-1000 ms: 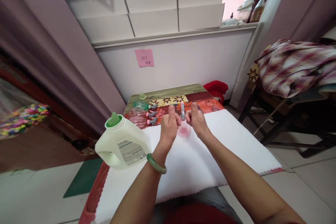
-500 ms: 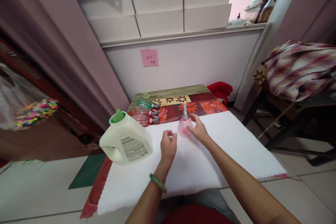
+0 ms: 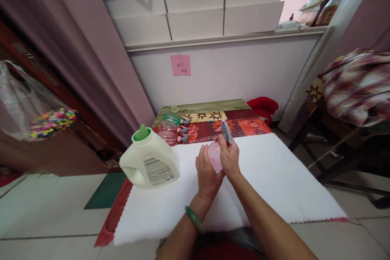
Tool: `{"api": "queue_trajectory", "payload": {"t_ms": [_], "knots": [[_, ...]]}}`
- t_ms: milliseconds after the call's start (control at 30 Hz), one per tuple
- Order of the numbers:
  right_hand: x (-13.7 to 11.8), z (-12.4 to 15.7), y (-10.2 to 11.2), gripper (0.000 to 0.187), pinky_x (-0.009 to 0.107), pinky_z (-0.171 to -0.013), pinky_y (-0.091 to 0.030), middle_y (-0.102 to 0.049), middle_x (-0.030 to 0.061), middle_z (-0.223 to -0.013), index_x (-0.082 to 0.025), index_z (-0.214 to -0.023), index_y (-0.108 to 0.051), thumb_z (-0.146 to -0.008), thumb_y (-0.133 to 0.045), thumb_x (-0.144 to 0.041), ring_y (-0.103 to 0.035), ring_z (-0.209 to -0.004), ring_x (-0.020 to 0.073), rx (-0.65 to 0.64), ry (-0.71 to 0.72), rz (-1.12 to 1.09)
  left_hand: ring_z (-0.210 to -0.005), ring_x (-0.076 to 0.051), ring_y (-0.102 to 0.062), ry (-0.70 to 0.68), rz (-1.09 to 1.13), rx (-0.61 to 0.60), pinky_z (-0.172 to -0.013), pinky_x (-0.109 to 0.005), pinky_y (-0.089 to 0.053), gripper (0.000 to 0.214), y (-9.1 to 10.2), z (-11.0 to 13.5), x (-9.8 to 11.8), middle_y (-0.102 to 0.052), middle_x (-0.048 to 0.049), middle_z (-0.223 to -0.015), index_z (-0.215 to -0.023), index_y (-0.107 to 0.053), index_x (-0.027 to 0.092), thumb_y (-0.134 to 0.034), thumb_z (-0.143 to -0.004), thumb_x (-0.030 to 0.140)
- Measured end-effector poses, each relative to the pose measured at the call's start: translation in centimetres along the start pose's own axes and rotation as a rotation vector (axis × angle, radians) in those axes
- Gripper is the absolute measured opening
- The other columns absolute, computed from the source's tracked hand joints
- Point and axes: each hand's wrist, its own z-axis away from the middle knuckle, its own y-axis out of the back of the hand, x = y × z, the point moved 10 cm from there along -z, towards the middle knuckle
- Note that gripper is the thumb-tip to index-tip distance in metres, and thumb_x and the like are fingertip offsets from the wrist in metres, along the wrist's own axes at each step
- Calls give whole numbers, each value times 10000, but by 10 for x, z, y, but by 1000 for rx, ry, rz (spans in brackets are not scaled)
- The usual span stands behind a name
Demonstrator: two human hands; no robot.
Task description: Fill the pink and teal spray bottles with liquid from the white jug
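A pink spray bottle (image 3: 215, 157) with a grey trigger head is held between both my hands, tilted a little. My left hand (image 3: 207, 170) wraps the bottle's body from the left; a green bangle (image 3: 193, 219) circles that wrist. My right hand (image 3: 229, 155) grips the neck by the grey trigger head (image 3: 226, 131). To the left stands a large pale jug (image 3: 152, 166) with a green spout and a printed label. Behind it several more spray bottles (image 3: 170, 128) lie on their sides, pink and green, with grey triggers.
A white cloth (image 3: 268, 187) covers most of the low table, over a patterned red cover (image 3: 252, 126). A small green cap (image 3: 174, 109) sits at the back edge. A bag of colourful pieces (image 3: 51, 124) hangs at left; a plaid cloth (image 3: 356, 81) lies at right.
My left hand, apart from the bottle before, has closed around its body. My right hand has moved to the neck. The bottle has come nearer and tilted. The view has shifted slightly.
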Motion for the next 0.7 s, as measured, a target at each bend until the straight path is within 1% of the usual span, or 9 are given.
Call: {"api": "queue_trajectory", "payload": {"t_ms": [67, 167, 233, 300, 367, 467, 567, 633, 700], "knots": [[-15, 16, 5, 360, 360, -872, -529, -745, 67, -940, -239, -913, -685, -927, -545, -571, -676, -902, 223, 32, 7, -72, -1382, -352, -502, -93, -106, 103, -1109, -530, -430, 815, 14, -1, 15, -517, -246, -1462, -1544, -272, 131, -675, -873, 359], [-24, 26, 8, 316, 358, -855, -548, -724, 38, -831, -229, -809, -655, -855, -677, -540, -673, -849, 208, 59, -29, -168, -1302, -359, -567, -213, -280, 168, -1069, -511, -438, 777, 30, -3, 37, -599, -246, -1361, -1524, -322, 116, -659, -894, 422], [-22, 26, 9, 358, 349, -829, -554, -711, 24, -776, -206, -778, -649, -847, -692, -554, -667, -798, 187, 72, -75, -258, -1283, -380, -577, -289, -377, 170, -1091, -556, -379, 764, 38, -4, 49, -613, -256, -1348, -1508, -343, 108, -657, -891, 432], [-21, 25, 8, 401, 342, -829, -550, -722, 35, -776, -194, -775, -671, -890, -634, -576, -677, -801, 184, 48, -99, -322, -1273, -387, -581, -322, -397, 151, -1115, -593, -319, 749, 46, -5, 56, -615, -259, -1348, -1493, -349, 105, -660, -876, 395], [-25, 24, 5, 400, 343, -840, -541, -738, 45, -787, -204, -765, -694, -902, -620, -573, -691, -837, 199, -63, -78, -309, -1249, -379, -595, -314, -317, 85, -1115, -595, -309, 746, 51, -7, 59, -627, -237, -1329, -1459, -369, 129, -692, -822, 342], [-32, 26, 4, 352, 349, -830, -529, -736, 39, -758, -226, -733, -713, -876, -666, -545, -690, -851, 221, -296, -39, -210, -1217, -357, -605, -151, -18, -185, -1066, -548, -389, 813, 47, -17, 48, -624, -172, -1317, -1382, -389, 204, -781, -672, 267], [-30, 36, 2, 359, 362, -793, -530, -713, 32, -698, -243, -680, -707, -849, -695, -560, -682, -816, 233, -567, -62, -218, -1138, -313, -617, 135, 449, -631, -965, -472, -481, 909, 25, -11, 34, -612, -118, -1290, -1306, -380, 258, -879, -548, 280], [-34, 50, -7, 417, 380, -775, -537, -677, 28, -627, -258, -596, -660, -832, -697, -600, -684, -807, 244, -789, -91, -342, -1056, -286, -624, 242, 806, -945, -911, -440, -497, 860, 12, 7, 44, -628, -89, -1193, -1200, -441, 254, -925, -495, 339], [-45, 64, -15, 516, 399, -777, -545, -630, 30, -552, -262, -499, -571, -829, -674, -645, -690, -816, 258, -954, -98, -509, -1002, -289, -630, 337, 1156, -1163, -879, -438, -494, 753, 8, 26, 57, -633, -78, -1081, -1092, -512, 231, -915, -494, 448]]}}
